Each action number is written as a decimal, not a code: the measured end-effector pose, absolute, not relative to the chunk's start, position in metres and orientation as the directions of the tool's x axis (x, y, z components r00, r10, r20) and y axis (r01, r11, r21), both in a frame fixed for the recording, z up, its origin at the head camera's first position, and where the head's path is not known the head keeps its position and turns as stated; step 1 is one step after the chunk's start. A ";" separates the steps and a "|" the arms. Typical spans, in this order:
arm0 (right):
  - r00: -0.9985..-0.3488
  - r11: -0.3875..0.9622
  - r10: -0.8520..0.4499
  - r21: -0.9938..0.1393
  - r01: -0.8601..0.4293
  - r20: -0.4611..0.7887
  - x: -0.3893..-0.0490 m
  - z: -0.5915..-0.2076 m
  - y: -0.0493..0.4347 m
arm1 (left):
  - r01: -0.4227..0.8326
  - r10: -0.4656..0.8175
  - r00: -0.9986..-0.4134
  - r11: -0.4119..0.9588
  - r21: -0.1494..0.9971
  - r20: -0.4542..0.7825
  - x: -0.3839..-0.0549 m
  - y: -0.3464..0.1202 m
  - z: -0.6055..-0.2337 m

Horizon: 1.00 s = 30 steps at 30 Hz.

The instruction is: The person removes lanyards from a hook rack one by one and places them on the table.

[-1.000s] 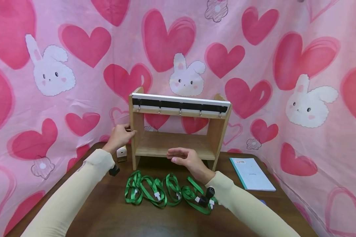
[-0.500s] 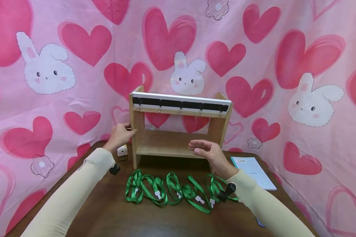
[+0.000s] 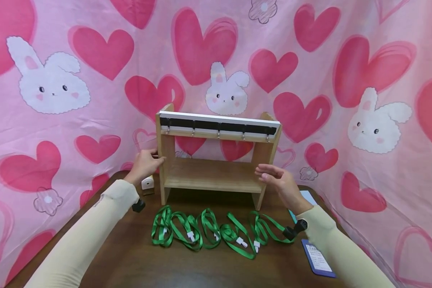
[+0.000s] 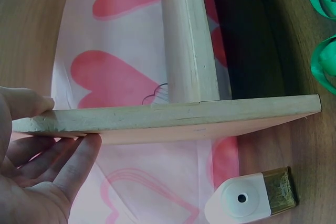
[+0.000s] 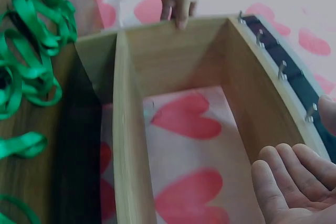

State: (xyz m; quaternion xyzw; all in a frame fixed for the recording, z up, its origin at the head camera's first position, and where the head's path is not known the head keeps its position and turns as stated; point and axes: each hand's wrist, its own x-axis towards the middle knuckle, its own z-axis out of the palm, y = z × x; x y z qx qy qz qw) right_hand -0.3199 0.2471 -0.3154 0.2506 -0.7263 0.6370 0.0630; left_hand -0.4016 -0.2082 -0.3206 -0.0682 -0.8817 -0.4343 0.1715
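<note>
A small wooden desk shelf (image 3: 209,174) stands on the table. Along its top front runs a white and black strip (image 3: 219,126) with several metal hooks. My left hand (image 3: 145,166) grips the shelf's left side panel (image 4: 205,115), thumb on the inner side and fingers on the outer side. My right hand (image 3: 283,186) is held with extended fingers by the right side panel (image 3: 262,176), its fingertips overlapping that edge in the head view. The right wrist view shows the palm (image 5: 302,198) holding nothing. Several green lanyards (image 3: 210,230) with white clips lie coiled in a row before the shelf.
A blue-framed card (image 3: 318,258) lies at the front right. Behind the right forearm is a partly hidden notebook (image 3: 307,196). A white and brass-coloured object (image 4: 252,196) sits left of the shelf. A pink heart-print curtain (image 3: 266,72) surrounds the table.
My right hand has moved from in front of the shelf's middle to its right side, uncovering the rightmost lanyard and the blue-framed card while covering most of the notebook. The left hand keeps its grip.
</note>
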 end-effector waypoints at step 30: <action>-0.893 0.645 0.011 -0.685 -0.338 0.450 -0.340 -0.326 0.331 | 0.270 -0.041 -0.927 0.615 0.740 0.373 -0.400 -0.207 -0.321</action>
